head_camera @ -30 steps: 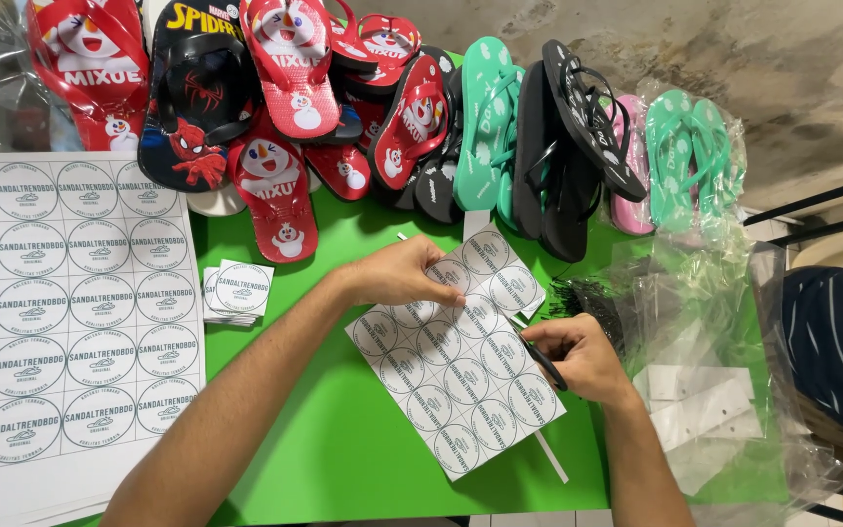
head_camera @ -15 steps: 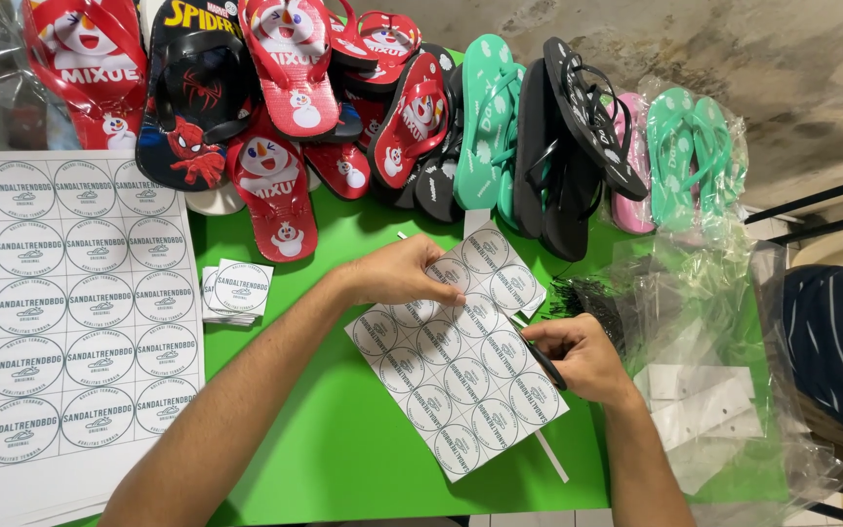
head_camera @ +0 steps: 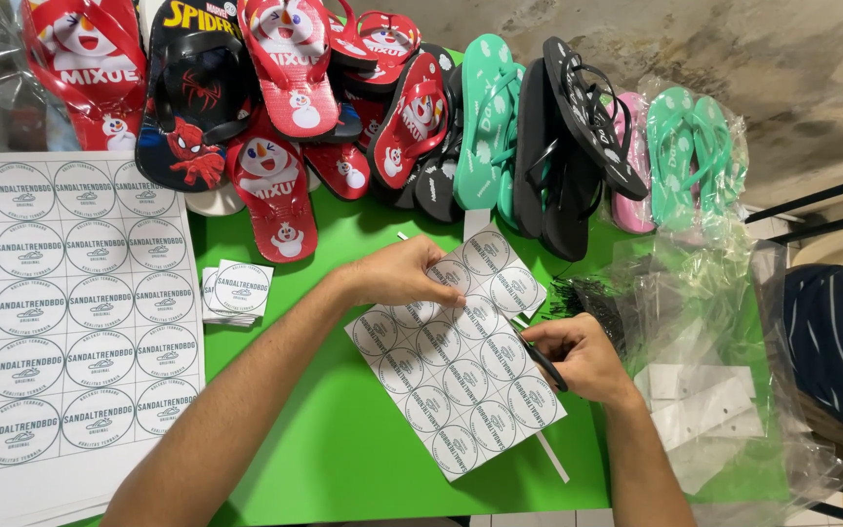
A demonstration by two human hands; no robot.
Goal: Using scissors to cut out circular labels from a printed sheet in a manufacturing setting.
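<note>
My left hand pinches the upper left part of a white sheet of round printed labels, holding it over the green table. Thumb and fingers of that hand are closed on the paper. My right hand is at the sheet's right edge, gripping black scissors whose blades meet the paper's edge. A thin cut-off paper strip lies under the sheet's lower right corner.
A larger sheet of round labels lies at the left, with a small stack of cut square labels beside it. Red, black, teal and pink flip-flops line the far edge. Clear plastic bags and another person's striped sleeve are at the right.
Both hands and the label sheet stay almost in place; the sheet has shifted only slightly between my hands.
</note>
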